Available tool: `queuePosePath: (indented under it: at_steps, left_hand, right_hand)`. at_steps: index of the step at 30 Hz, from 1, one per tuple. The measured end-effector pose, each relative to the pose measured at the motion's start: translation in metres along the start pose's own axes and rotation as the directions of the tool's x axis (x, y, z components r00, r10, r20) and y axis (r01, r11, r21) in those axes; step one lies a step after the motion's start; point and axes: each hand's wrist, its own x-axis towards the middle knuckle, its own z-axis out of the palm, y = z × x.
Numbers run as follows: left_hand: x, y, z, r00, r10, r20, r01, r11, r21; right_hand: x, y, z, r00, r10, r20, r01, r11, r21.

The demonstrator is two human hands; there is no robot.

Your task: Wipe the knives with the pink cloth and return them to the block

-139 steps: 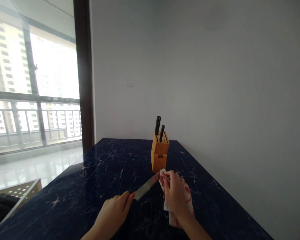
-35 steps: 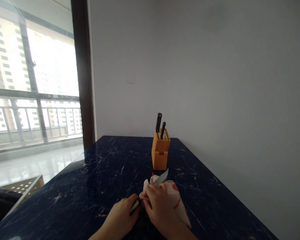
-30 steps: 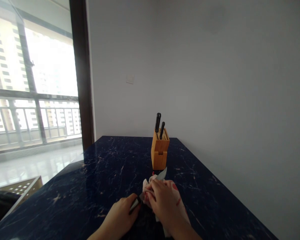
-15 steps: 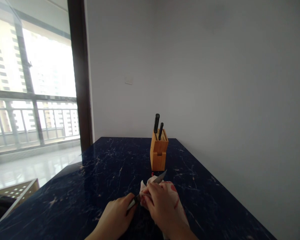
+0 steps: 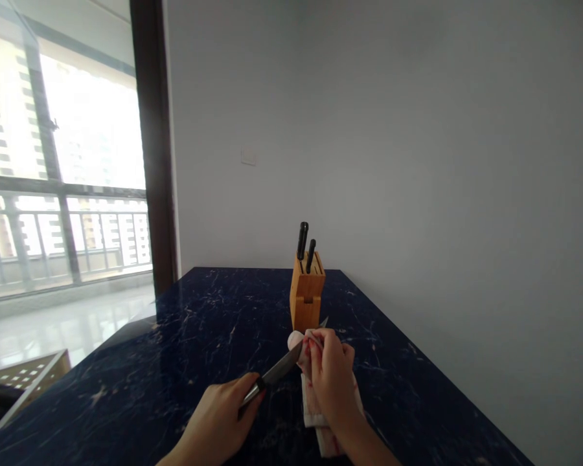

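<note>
My left hand [image 5: 218, 414] is closed around the handle of a kitchen knife [image 5: 282, 366], whose blade points away to the upper right. My right hand [image 5: 334, 375] pinches a white cloth with red markings [image 5: 313, 404] around the blade near its far end. The knife's tip shows past my right fingers. Part of the cloth hangs down below my right hand. Just beyond the hands stands a wooden knife block [image 5: 308, 298], upright, with two black-handled knives [image 5: 302, 241] in its slots.
Everything rests on a dark blue marbled table [image 5: 214, 323]. A pale wall [image 5: 418, 162] runs along its right and far sides. At the lower left is a perforated light-coloured chair or basket [image 5: 34, 375], with a large window [image 5: 92, 162] behind it.
My right hand with the cloth has moved along the blade towards the tip, up and to the right. More of the blade near the handle is bare. My left hand keeps its grip.
</note>
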Motion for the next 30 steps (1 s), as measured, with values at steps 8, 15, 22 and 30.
queuePosePath:
  at_steps: [8, 15, 22, 30]
  left_hand:
    - [0.0, -0.001, 0.0, 1.0, 0.027, -0.009, -0.027, 0.999, -0.038]
    - [-0.001, 0.009, 0.006, 0.999, -0.033, 0.012, 0.035, 0.991, -0.127]
    - [0.0, 0.008, 0.011, 0.995, -0.101, 0.024, 0.104, 0.959, -0.264]
    - [0.002, 0.003, 0.013, 0.987, -0.157, 0.029, 0.159, 0.962, -0.223]
  right_hand:
    - [0.016, 0.018, -0.007, 0.987, 0.117, -0.113, -0.104, 0.988, 0.11]
    - [0.017, 0.027, 0.0, 0.962, 0.201, -0.183, -0.164, 0.966, 0.201]
    - [0.017, 0.027, 0.0, 0.958, 0.225, -0.18, -0.177, 0.952, 0.25]
    - [0.009, 0.014, -0.002, 0.997, -0.011, -0.079, 0.019, 0.995, 0.097]
